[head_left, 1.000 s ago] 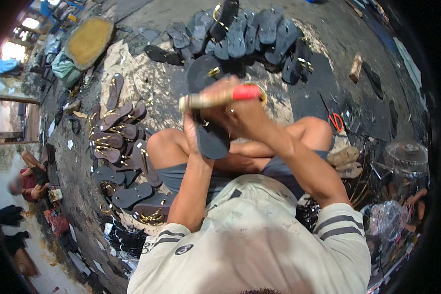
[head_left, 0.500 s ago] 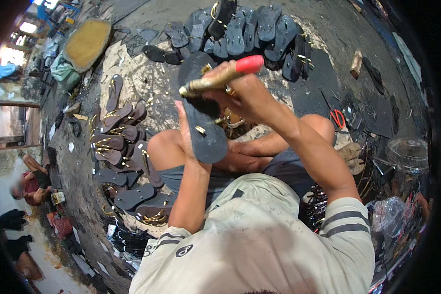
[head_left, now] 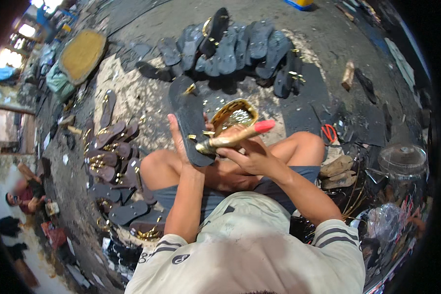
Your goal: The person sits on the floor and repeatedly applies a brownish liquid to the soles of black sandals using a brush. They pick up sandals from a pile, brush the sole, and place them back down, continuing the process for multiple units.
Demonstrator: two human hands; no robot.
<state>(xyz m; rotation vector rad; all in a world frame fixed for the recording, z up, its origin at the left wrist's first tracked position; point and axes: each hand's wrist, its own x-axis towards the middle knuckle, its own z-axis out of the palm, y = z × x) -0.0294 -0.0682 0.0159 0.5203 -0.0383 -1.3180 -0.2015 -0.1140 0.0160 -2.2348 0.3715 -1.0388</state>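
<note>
My left hand (head_left: pixel 178 142) holds a black sandal sole (head_left: pixel 187 110) from its left side, with the thumb outside and fingertips showing at the right edge. Small gold-coloured strap ends stick out of the sole near its far end and lower part. In my right hand (head_left: pixel 250 158) is a brush with a wooden handle (head_left: pixel 240 137), red at its end. The brush head meets the sole's lower right part; its bristles are mostly hidden. Just beyond my right hand stands a pot (head_left: pixel 236 101) of shiny amber liquid.
Several black soles (head_left: pixel 225 51) lie in a row ahead. Brown sandals with gold straps (head_left: pixel 108 134) cover the floor at left. A round wooden block (head_left: pixel 83 56) is far left. Red-handled scissors (head_left: pixel 329 133) and a fan (head_left: pixel 403 159) are right. Another person (head_left: pixel 32 193) sits far left.
My right hand and the brush have moved from the sole's upper part down to its lower end. The pot is now plainly visible. My left hand still holds the sole.
</note>
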